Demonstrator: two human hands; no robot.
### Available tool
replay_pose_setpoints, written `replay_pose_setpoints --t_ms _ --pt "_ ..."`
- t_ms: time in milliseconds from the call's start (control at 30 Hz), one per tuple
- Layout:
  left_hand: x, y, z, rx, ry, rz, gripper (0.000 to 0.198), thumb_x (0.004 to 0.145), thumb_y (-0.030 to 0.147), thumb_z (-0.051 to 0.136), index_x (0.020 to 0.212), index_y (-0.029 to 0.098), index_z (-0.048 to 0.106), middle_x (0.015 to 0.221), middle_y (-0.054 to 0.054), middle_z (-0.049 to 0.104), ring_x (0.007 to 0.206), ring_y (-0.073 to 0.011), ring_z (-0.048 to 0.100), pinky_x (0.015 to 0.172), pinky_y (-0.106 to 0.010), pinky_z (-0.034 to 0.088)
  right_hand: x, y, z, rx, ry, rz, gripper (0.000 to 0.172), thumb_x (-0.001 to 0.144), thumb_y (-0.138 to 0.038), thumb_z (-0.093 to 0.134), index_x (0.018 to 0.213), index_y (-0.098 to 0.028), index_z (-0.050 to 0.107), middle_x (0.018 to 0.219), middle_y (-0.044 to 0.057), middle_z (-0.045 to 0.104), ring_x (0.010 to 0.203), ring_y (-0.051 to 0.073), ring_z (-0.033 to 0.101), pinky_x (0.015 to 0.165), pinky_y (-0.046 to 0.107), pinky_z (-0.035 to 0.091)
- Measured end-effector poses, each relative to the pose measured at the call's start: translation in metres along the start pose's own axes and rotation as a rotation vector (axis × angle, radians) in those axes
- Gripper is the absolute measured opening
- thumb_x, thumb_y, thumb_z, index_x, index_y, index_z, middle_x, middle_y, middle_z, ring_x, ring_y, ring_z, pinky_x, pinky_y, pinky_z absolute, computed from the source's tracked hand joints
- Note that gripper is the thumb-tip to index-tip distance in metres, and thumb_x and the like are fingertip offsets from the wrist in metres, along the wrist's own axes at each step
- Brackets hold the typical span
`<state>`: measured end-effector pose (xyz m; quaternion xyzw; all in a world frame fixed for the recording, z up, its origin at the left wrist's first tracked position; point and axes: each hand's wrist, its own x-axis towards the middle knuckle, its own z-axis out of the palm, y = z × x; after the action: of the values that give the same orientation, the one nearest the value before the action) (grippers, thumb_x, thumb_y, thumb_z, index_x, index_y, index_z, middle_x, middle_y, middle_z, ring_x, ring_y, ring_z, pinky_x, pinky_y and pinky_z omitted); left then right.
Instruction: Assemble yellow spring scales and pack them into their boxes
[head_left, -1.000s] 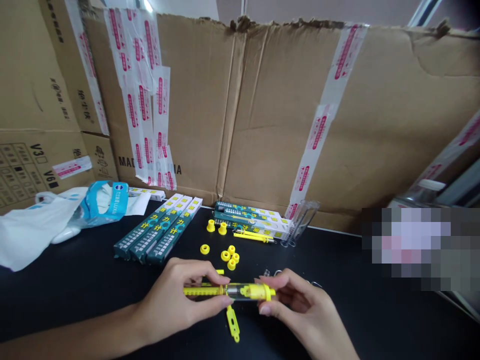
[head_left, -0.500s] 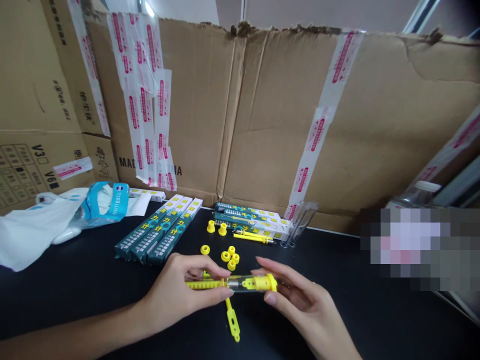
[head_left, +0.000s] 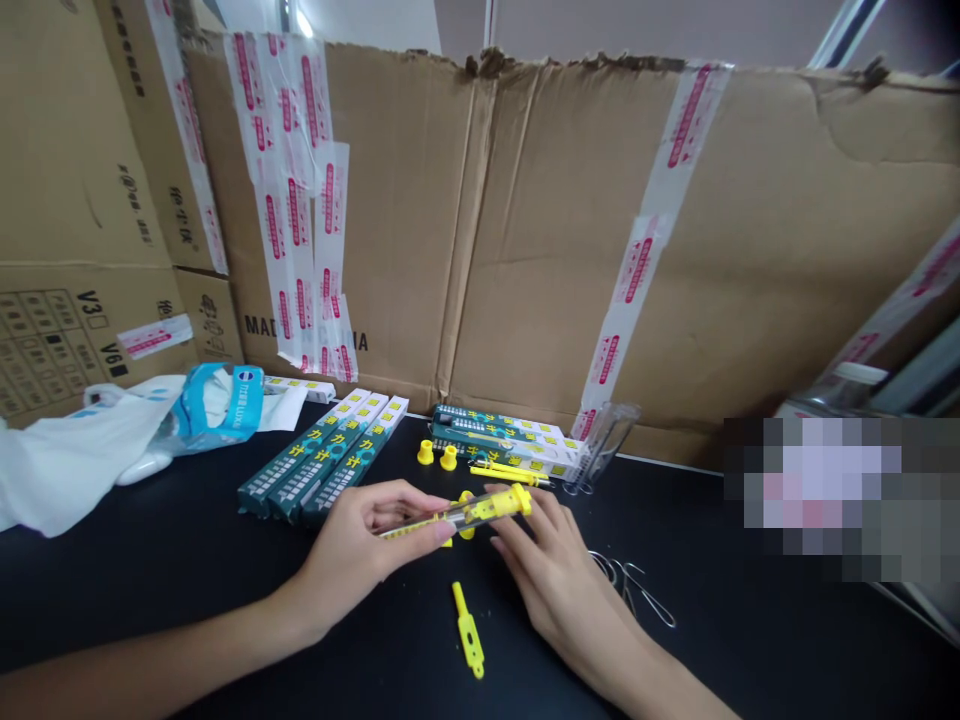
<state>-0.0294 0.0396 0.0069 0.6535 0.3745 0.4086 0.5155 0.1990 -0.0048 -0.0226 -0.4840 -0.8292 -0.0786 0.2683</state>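
Note:
My left hand [head_left: 352, 545] grips a clear-tubed spring scale [head_left: 456, 516] with a yellow scale inside, its right end tilted up. A yellow cap [head_left: 519, 499] sits at that raised end. My right hand [head_left: 562, 575] is just beyond and below the cap, fingers apart, over small yellow rings [head_left: 466, 528] that the tube and hands partly hide. Whether its fingertips touch a ring, I cannot tell. A flat yellow strip with holes [head_left: 469, 632] lies on the black table in front of my hands. Bent metal hooks [head_left: 637, 590] lie right of my right hand.
Dark green and white boxes [head_left: 322, 465] lie at the left, more boxes [head_left: 510, 440] along the back. Two yellow collars [head_left: 425, 453] and thin yellow rods [head_left: 514, 475] are before these. Clear tubes [head_left: 604, 450] lean against the cardboard wall [head_left: 562, 250]. A plastic bag [head_left: 97, 450] is far left.
The spring scale has moved up and left, its capped end now tilted upward. My right hand has moved left and forward, past the cap toward the rings, uncovering the metal hooks.

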Motion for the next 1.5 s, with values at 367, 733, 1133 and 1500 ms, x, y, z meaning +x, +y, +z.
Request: replay_pose_setpoints --t_ms 367,733,1133,1500 --pt "-0.001 -0.003 0.002 0.058 -0.026 0.017 0.018 0.073 0.032 0.08 0.084 0.019 0.075 0.098 -0.005 0.081 0.088 -0.024 0.078 0.081 -0.027 0.061 -0.01 0.007 -0.004 0.171 0.095 0.15 0.015 0.098 -0.018 0.055 0.097 -0.022 0.07 0.093 0.007 0.074 0.091 0.03 0.063 0.076 0.047 0.052" --pt "-0.005 -0.001 0.002 0.091 -0.046 0.043 0.016 0.076 0.033 0.077 0.081 0.018 0.071 0.099 -0.007 0.081 0.09 -0.0263 0.078 0.081 -0.031 0.062 -0.017 0.002 -0.033 0.72 0.255 0.575 0.025 0.089 -0.043 0.066 0.106 -0.027 0.076 0.104 0.005 0.078 0.096 0.025 0.072 0.083 0.032 0.057" --pt "-0.009 -0.003 0.003 0.179 -0.058 0.106 0.015 0.076 0.031 0.078 0.08 0.019 0.07 0.098 -0.006 0.081 0.085 -0.0251 0.078 0.076 -0.03 0.064 -0.02 -0.002 -0.032 0.594 0.21 0.456 0.019 0.094 -0.038 0.062 0.104 -0.028 0.074 0.097 0.002 0.077 0.088 0.022 0.071 0.077 0.027 0.054" --pt "-0.012 -0.008 0.002 0.301 -0.046 0.205 0.015 0.078 0.032 0.079 0.082 0.02 0.072 0.095 -0.004 0.081 0.076 -0.0232 0.078 0.065 -0.026 0.062 -0.015 -0.011 -0.036 0.484 0.153 0.458 0.032 0.1 -0.043 0.049 0.082 -0.023 0.066 0.067 0.0 0.066 0.06 0.016 0.062 0.057 0.023 0.045"
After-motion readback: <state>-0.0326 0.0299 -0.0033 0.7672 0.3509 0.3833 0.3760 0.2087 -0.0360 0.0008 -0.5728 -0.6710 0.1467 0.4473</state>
